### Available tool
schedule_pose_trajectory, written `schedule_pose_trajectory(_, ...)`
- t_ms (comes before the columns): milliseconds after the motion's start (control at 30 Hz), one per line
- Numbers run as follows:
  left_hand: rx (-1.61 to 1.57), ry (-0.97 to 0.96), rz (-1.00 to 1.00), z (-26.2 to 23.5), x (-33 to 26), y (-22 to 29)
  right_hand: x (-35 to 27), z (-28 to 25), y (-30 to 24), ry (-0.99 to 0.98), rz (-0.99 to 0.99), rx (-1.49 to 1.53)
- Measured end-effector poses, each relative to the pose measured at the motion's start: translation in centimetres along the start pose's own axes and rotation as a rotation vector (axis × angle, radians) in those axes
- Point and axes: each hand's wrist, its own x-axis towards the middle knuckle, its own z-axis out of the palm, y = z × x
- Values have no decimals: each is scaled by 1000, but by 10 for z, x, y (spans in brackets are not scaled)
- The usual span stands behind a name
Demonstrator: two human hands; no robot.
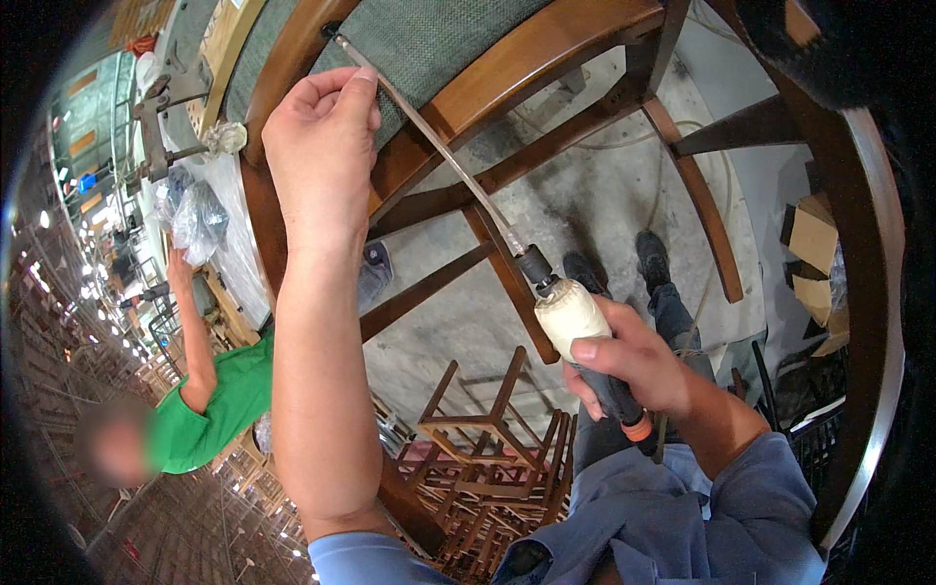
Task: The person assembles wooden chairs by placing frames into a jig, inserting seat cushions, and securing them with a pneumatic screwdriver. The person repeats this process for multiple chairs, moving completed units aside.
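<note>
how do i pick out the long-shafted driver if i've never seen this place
Start at the brown wooden chair with the green fabric seat at the top. From its frame, follow the thin metal shaft down and right to the right hand, which grips the driver. Its cream-coloured front and orange tail set it apart from the brown chair parts nearby.

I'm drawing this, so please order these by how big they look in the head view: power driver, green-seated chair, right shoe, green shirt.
1. Green-seated chair: biggest by far
2. Power driver and green shirt: too alike to rank; right hand hides part of the driver
3. Right shoe: smallest
</note>
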Motion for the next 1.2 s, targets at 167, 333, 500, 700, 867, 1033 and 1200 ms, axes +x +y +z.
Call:
schedule_pose_trajectory(167,37,32,-6,2,-1,1,-2,-3,-10,9,27,-41)
schedule_pose_trajectory(333,56,35,-14,2,-3,3,-4,1,-6,22,17,-58)
schedule_pose_trajectory(500,45,59,-24,4,-2,4,2,6,-1,65,27,-73)
schedule_pose_trajectory(700,23,68,-26,4,-4,7,10,7,-1,50,-11,-77)
schedule_pose_trajectory(867,-79,80,13,0,-4,7,14,8,1,38,-51,-69)
schedule_pose_trajectory(1033,-194,137,161,-3,2,2,16,7,4,63,-51,-88)
schedule_pose_trajectory(1200,-262,144,238,-5,6,0,18,7,5,57,-63,-79)
